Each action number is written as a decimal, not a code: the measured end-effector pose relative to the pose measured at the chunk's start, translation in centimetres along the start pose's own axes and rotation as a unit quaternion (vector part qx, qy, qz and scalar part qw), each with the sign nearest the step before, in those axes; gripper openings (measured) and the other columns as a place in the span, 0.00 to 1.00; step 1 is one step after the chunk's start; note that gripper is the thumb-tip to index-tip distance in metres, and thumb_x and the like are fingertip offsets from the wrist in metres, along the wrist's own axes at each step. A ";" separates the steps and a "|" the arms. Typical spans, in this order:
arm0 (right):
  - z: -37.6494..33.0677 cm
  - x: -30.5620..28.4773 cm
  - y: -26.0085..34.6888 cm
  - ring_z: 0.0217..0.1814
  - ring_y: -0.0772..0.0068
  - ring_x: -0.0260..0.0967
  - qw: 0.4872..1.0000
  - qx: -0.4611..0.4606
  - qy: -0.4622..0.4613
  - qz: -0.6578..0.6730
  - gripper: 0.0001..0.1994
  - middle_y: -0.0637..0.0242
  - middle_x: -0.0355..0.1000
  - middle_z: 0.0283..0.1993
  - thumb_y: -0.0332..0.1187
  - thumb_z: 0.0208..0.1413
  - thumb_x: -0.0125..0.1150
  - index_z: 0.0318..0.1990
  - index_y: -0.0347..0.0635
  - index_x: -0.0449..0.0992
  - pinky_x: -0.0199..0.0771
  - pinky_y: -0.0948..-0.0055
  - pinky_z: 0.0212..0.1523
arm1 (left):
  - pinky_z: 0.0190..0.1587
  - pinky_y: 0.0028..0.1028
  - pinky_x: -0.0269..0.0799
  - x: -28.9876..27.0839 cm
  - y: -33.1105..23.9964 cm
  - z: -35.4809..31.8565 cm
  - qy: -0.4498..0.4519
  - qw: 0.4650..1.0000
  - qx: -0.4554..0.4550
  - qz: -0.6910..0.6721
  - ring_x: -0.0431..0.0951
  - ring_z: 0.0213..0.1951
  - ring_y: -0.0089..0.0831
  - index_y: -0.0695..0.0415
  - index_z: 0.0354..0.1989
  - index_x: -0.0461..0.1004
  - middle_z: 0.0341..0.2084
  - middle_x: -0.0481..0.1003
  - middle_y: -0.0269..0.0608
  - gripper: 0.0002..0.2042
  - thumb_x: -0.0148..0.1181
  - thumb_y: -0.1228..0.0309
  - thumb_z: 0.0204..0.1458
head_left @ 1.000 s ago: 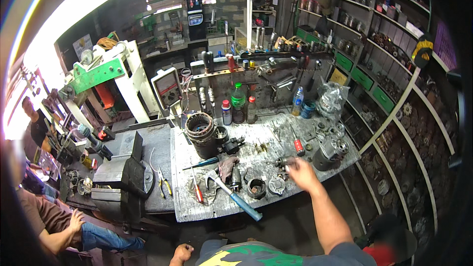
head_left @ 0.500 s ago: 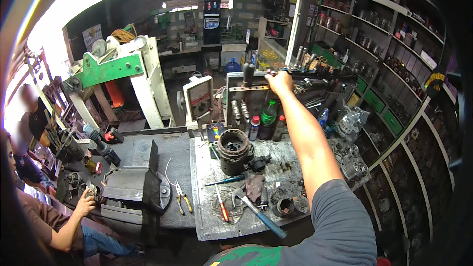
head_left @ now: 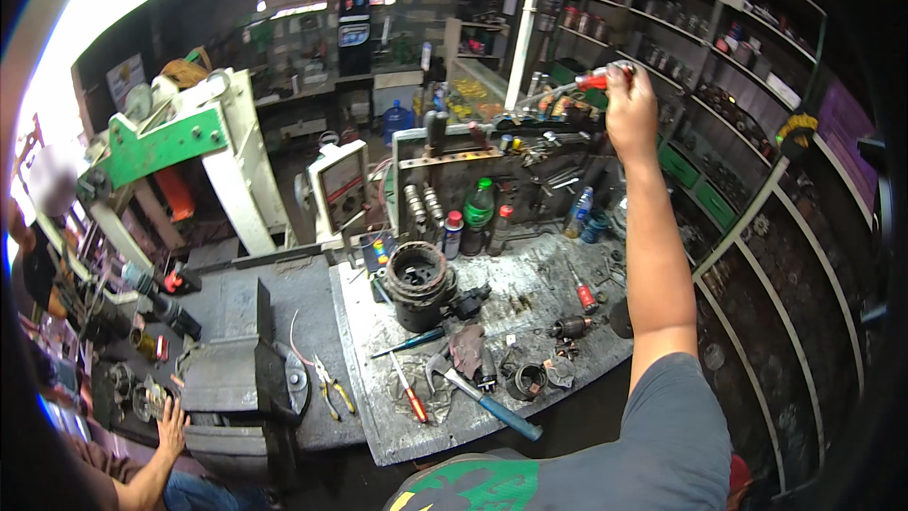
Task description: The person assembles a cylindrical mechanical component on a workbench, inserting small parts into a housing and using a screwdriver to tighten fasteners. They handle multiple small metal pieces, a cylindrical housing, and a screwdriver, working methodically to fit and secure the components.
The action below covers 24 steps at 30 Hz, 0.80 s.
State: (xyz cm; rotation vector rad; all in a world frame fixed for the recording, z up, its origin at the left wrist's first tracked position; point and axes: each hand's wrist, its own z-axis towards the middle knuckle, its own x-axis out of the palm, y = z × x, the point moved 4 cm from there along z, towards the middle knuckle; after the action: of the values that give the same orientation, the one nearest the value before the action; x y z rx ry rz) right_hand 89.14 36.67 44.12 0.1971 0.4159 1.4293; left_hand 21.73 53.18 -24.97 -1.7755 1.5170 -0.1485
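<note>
My right hand (head_left: 629, 114) is raised high over the back of the workbench, near the shelf post. It is closed around a red-handled screwdriver (head_left: 594, 79), whose metal shaft points left. My right forearm runs down from it to my grey sleeve at the lower edge. My left hand is out of view. Below the arm lies the metal-topped workbench (head_left: 378, 416), with a dark cylindrical motor housing (head_left: 416, 284) standing on it.
On the bench lie a blue-handled hammer (head_left: 492, 407), a small red screwdriver (head_left: 409, 397), small motor parts and several bottles (head_left: 478, 208). A vise (head_left: 227, 369) and pliers (head_left: 331, 388) sit left. Another person's hand (head_left: 170, 426) rests lower left. Stocked shelves (head_left: 738, 180) line the right.
My right hand left the bench top, reached to the tool rack at the back, and now is lifted higher with a red-handled screwdriver in it.
</note>
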 end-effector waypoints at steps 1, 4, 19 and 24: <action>-0.9 -2.6 1.0 0.51 0.62 0.83 0.998 0.016 0.000 0.056 0.11 0.56 0.85 0.49 0.37 0.79 0.58 0.50 0.36 0.76 0.81 0.60 0.56 | 0.46 0.33 0.81 -0.1 -1.5 -0.5 0.019 1.000 0.012 0.003 0.87 0.39 0.31 0.61 0.41 0.86 0.33 0.87 0.44 0.08 0.71 0.67 0.64; -5.4 -10.1 3.8 0.56 0.55 0.81 0.884 0.146 0.019 0.443 0.09 0.49 0.80 0.55 0.34 0.80 0.51 0.57 0.41 0.74 0.81 0.51 0.61 | 0.46 0.33 0.80 -1.1 -6.8 -3.5 0.092 0.994 0.054 0.009 0.87 0.39 0.31 0.61 0.41 0.86 0.33 0.87 0.44 0.08 0.71 0.68 0.64; -34.1 -45.1 2.8 0.17 0.72 0.59 0.820 0.377 -0.103 0.419 0.23 0.69 0.62 0.18 0.53 0.72 0.48 0.47 0.40 0.76 0.64 0.67 0.23 | 0.51 0.32 0.81 25.5 -49.6 -13.1 0.250 0.889 0.360 -0.135 0.83 0.44 0.27 0.61 0.49 0.79 0.41 0.84 0.41 0.07 0.67 0.72 0.68; -36.0 -53.5 0.6 0.19 0.71 0.60 0.780 0.312 -0.202 0.503 0.25 0.68 0.65 0.21 0.55 0.77 0.44 0.47 0.43 0.77 0.66 0.64 0.25 | 0.60 0.44 0.86 42.6 -54.2 -18.4 0.458 0.797 0.144 -0.367 0.87 0.55 0.44 0.60 0.53 0.76 0.50 0.84 0.48 0.09 0.66 0.71 0.71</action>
State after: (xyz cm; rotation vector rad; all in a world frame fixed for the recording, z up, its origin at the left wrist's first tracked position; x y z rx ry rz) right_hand 69.90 -19.97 20.09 1.4260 0.4271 2.1663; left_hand 66.40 6.00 4.67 -2.0276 1.1405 -1.7438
